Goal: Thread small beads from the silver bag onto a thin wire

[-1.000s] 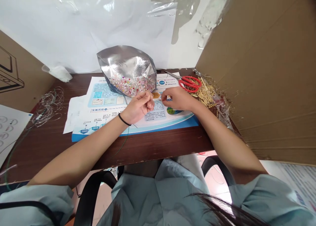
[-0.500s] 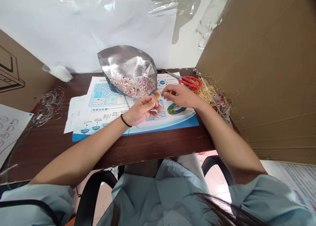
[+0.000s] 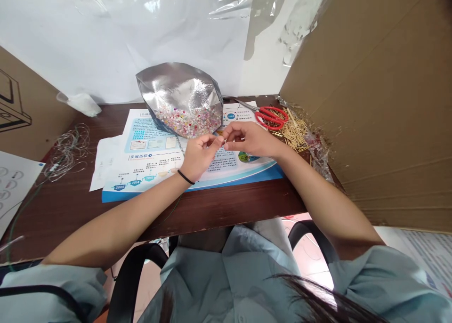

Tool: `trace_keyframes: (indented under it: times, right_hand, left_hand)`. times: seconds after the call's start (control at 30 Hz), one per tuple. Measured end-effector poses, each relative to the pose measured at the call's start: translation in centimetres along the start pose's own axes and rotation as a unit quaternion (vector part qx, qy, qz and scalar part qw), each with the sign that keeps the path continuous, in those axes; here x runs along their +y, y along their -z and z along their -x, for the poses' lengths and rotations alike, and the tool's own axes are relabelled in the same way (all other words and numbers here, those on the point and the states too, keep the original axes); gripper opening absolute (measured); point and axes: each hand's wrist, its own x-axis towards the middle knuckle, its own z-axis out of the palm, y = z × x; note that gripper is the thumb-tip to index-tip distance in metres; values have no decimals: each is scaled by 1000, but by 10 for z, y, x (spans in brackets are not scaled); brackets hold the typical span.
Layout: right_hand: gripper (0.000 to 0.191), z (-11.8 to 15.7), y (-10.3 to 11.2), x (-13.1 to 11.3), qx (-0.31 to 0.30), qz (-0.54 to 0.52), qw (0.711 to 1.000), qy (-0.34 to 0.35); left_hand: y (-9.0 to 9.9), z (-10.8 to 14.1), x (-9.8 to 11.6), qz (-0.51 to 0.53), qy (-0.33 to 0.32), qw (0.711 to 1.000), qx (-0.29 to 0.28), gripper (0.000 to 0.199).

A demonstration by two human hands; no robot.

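Note:
My left hand, with a black band at the wrist, is closed in a pinch. My right hand is pinched too, its fingertips meeting those of the left hand. Whatever lies between the fingers is too small to make out. Just behind the hands stands an open silver foil bag with many small pink, white and red beads in it. A thin dark green thread hangs below my left wrist; its upper end is hidden. Under my right hand a green disc is partly covered.
A printed sheet lies beneath the hands on the dark wooden table. Red-handled scissors and a heap of gold-coloured sticks are at the right. Tangled clear line lies at the left. Cardboard walls enclose the sides.
The hands have come together: my right hand moved left and my left hand turned, so their fingertips now meet. Before, a small gap stood between them.

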Motion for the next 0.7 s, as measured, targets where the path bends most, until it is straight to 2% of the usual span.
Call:
trace_keyframes:
  times: [0.1,0.23,0.33,0.4,0.5,0.63,0.7]
  right_hand:
    - [16,0,2,-3,16,22,1000,-13]
    - [12,4,22,-5,33,51,997,-47]
    - [10,7,39,1,50,72,993,-76]
    - [10,7,46,7,68,86,990,-87]
    - [12,5,46,13,82,104,986,-96]
    - [13,3,42,13,81,128,982,-113]
    - [13,3,42,12,82,134,981,-114]
  left_hand:
    - [-1,1,-1,-15,-21,1000,-6,37]
    - [6,-3,6,-27,-20,999,-6,38]
    - [17,-14,25,-118,-98,988,13,30]
    - [21,-24,39,-207,-152,966,-12,20]
    - [18,-44,50,-311,-205,920,-126,13]
    - [2,-73,45,-413,-268,843,-219,17]
    - [-5,-84,37,-430,-274,824,-246,19]
